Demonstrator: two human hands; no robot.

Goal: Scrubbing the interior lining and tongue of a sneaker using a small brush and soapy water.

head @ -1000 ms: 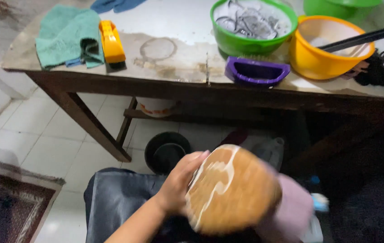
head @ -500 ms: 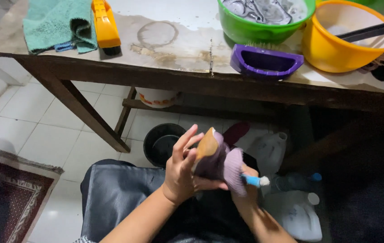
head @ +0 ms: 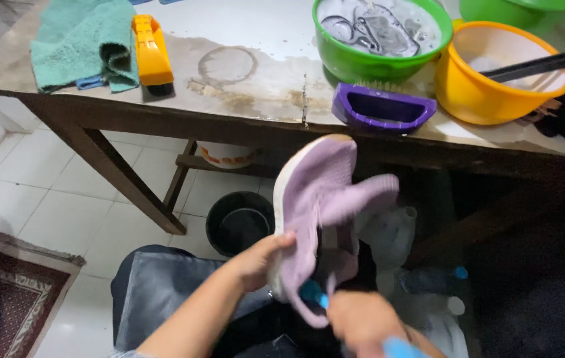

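Observation:
A lilac knit shoe (head: 319, 199) with a white sole is held upright over my lap, toe up, its tongue flopping to the right. My left hand (head: 256, 262) grips the shoe by its sole edge near the heel. My right hand (head: 358, 321) is closed on a blue-handled brush (head: 315, 295) whose tip is pressed against the shoe's heel opening. The brush head is mostly hidden by the shoe.
A wooden table (head: 256, 93) stands ahead with a green basin of soapy water (head: 378, 36), a yellow basin (head: 504, 73), a purple scrub brush (head: 382, 106), an orange brush (head: 151, 52) and a teal towel (head: 80, 43). A black bucket (head: 239, 222) and plastic bottles (head: 428, 282) sit underneath.
The shoe has been turned from sole-up to upper facing me and now stands taller. The brush has moved into the heel opening.

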